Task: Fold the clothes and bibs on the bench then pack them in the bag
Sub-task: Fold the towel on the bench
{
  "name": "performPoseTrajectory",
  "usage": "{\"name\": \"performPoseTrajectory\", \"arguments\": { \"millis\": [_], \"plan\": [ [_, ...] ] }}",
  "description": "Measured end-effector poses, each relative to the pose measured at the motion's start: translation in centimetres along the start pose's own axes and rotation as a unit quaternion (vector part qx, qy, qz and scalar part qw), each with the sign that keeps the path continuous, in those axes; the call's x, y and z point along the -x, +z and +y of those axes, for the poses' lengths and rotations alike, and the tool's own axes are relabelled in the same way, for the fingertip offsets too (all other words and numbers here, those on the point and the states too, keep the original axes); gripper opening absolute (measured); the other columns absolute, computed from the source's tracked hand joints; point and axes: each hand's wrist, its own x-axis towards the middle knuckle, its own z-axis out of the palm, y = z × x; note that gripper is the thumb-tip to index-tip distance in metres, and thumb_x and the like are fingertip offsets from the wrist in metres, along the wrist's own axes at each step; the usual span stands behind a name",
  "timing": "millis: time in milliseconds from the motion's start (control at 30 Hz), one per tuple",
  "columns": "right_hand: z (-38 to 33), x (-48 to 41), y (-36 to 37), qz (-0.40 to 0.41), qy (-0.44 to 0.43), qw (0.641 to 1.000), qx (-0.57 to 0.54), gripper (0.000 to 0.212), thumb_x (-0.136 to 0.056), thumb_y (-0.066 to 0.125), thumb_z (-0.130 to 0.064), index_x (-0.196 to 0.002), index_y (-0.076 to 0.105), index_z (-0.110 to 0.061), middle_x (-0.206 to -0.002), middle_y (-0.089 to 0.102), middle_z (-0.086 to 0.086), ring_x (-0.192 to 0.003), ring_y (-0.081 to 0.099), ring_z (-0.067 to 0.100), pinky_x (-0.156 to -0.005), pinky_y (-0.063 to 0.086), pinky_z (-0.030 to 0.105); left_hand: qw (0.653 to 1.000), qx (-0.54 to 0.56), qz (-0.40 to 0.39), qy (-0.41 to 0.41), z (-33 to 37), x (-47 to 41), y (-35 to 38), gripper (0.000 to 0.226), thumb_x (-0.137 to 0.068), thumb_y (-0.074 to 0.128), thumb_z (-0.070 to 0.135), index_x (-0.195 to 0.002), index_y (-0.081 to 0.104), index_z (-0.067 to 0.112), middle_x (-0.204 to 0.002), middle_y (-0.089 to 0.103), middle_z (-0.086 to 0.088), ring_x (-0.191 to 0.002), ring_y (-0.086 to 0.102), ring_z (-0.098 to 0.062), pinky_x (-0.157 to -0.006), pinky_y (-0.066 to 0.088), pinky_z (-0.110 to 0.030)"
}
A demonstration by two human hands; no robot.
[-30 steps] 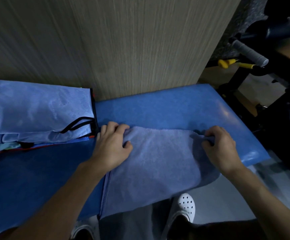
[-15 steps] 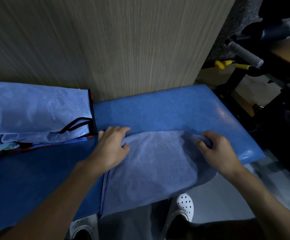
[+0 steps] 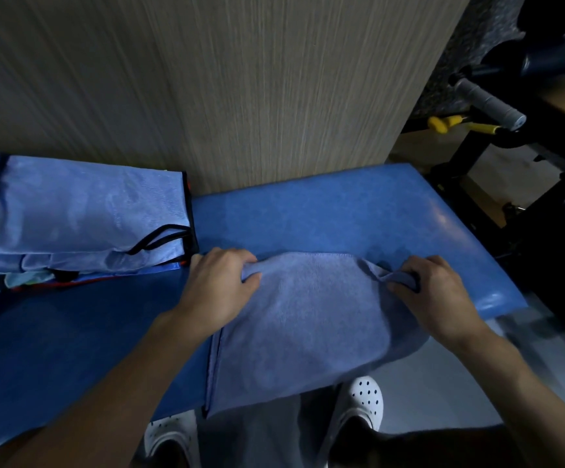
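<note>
Both hands on the blue cloth [image 3: 308, 319], which lies across the bench [image 3: 325, 217], its near edge hanging off the bench's front. Left hand [image 3: 218, 288] pinches the cloth's far left corner; right hand [image 3: 433, 292] grips the bunched far right corner. Folded bibs [image 3: 78, 214] are stacked at the bench's left end.

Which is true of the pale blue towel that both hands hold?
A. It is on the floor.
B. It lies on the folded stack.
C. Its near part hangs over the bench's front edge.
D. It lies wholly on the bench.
C: the towel, gripped by the left hand and right hand, drapes past the front edge of the bench.
</note>
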Motion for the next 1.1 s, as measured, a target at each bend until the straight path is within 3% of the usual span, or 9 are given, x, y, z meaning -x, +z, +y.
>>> {"name": "performPoseTrajectory", "arguments": {
  "millis": [100, 233, 333, 467, 567, 733, 933, 1033, 1100],
  "plan": [
    [-0.1, 0.5, -0.4, 0.016, 0.017, 0.999, 0.026, 0.024, -0.082, 0.074, -0.024, -0.074, 0.052, -0.02, -0.079, 0.048, 0.007, -0.074, 0.048, 0.028, -0.064, 0.029, 0.03, 1.0, 0.016, 0.002, -0.009, -0.2, 0.2, -0.3, 0.014, -0.091, 0.066, 0.023, -0.08, 0.066, 0.014, -0.077, 0.055, 0.006, -0.077, 0.058, -0.022, -0.076, 0.047, -0.04],
    [0.1, 0.6, -0.8, 0.026, 0.037, 0.999, 0.026, 0.043, -0.08, 0.077, -0.023, -0.061, 0.039, -0.024, -0.064, 0.048, 0.003, -0.066, 0.047, 0.029, -0.057, 0.023, 0.033, 1.0, -0.02, 0.002, -0.009, 0.0, 0.7, -0.3, 0.021, -0.09, 0.068, 0.024, -0.074, 0.055, 0.02, -0.085, 0.054, -0.002, -0.076, 0.055, -0.021, -0.069, 0.044, -0.036],
    [0.0, 0.8, -1.0, 0.008, 0.045, 0.999, -0.012, 0.032, -0.08, 0.077, -0.018, -0.064, 0.049, -0.019, -0.061, 0.051, -0.001, -0.06, 0.046, 0.016, -0.049, 0.027, 0.022, 0.998, -0.061, -0.011, -0.006, 0.2, 0.9, -0.3, 0.026, -0.091, 0.065, 0.026, -0.072, 0.047, 0.024, -0.083, 0.052, -0.002, -0.076, 0.055, -0.023, -0.065, 0.037, -0.033],
    [-0.3, 1.0, -1.0, 0.015, 0.052, 0.997, -0.053, 0.015, -0.081, 0.074, -0.013, -0.075, 0.061, -0.011, -0.071, 0.061, 0.006, -0.071, 0.055, 0.023, -0.055, 0.035, 0.019, 0.991, -0.134, -0.022, -0.01, 0.4, 1.1, -0.6, 0.029, -0.093, 0.06, 0.034, -0.071, 0.046, 0.023, -0.081, 0.052, -0.001, -0.077, 0.056, -0.024, -0.065, 0.035, -0.032],
    [-0.1, 1.1, -1.2, 0.02, 0.059, 0.996, -0.064, 0.014, -0.079, 0.075, -0.012, -0.074, 0.063, -0.014, -0.071, 0.062, 0.003, -0.07, 0.056, 0.021, -0.053, 0.035, 0.015, 0.987, -0.158, -0.041, -0.011, 0.4, 1.3, -0.9, 0.037, -0.094, 0.058, 0.035, -0.065, 0.038, 0.023, -0.074, 0.053, 0.0, -0.073, 0.057, -0.023, -0.06, 0.032, -0.032],
    [0.5, 1.3, -1.5, -0.001, 0.065, 0.996, -0.054, 0.023, -0.078, 0.079, -0.02, -0.068, 0.062, -0.008, -0.061, 0.058, 0.009, -0.064, 0.056, 0.027, -0.055, 0.04, 0.033, 0.989, -0.123, -0.083, -0.027, 0.3, 1.6, -1.5, 0.038, -0.093, 0.059, 0.03, -0.063, 0.039, 0.021, -0.066, 0.052, 0.001, -0.066, 0.056, -0.02, -0.052, 0.032, -0.031],
    [-0.3, 1.5, -2.2, 0.042, 0.083, 0.993, -0.066, 0.049, -0.084, 0.074, -0.019, -0.049, 0.041, -0.013, -0.045, 0.035, 0.001, -0.048, 0.033, 0.013, -0.048, 0.033, 0.022, 0.992, -0.055, -0.098, -0.05, -0.6, 1.6, -1.8, 0.039, -0.087, 0.068, 0.022, -0.057, 0.043, 0.012, -0.059, 0.055, -0.006, -0.059, 0.059, -0.025, -0.05, 0.041, -0.033],
    [-0.3, 1.7, -2.5, 0.051, 0.093, 0.991, -0.084, 0.047, -0.085, 0.074, -0.017, -0.05, 0.042, -0.013, -0.046, 0.033, -0.001, -0.049, 0.031, 0.012, -0.046, 0.029, 0.023, 0.992, -0.033, -0.102, -0.062, -0.8, 1.8, -2.2, 0.04, -0.084, 0.07, 0.018, -0.056, 0.043, 0.011, -0.055, 0.051, -0.006, -0.053, 0.054, -0.022, -0.049, 0.038, -0.032],
    [0.0, 1.8, -2.7, 0.051, 0.1, 0.986, -0.123, 0.036, -0.085, 0.074, -0.015, -0.055, 0.053, -0.008, -0.05, 0.041, 0.003, -0.052, 0.035, 0.014, -0.051, 0.033, 0.032, 0.993, -0.008, -0.104, -0.059, -0.9, 2.1, -2.6, 0.039, -0.082, 0.07, 0.013, -0.054, 0.043, 0.01, -0.052, 0.047, -0.003, -0.05, 0.047, -0.017, -0.048, 0.034, -0.03]
  ]
}}
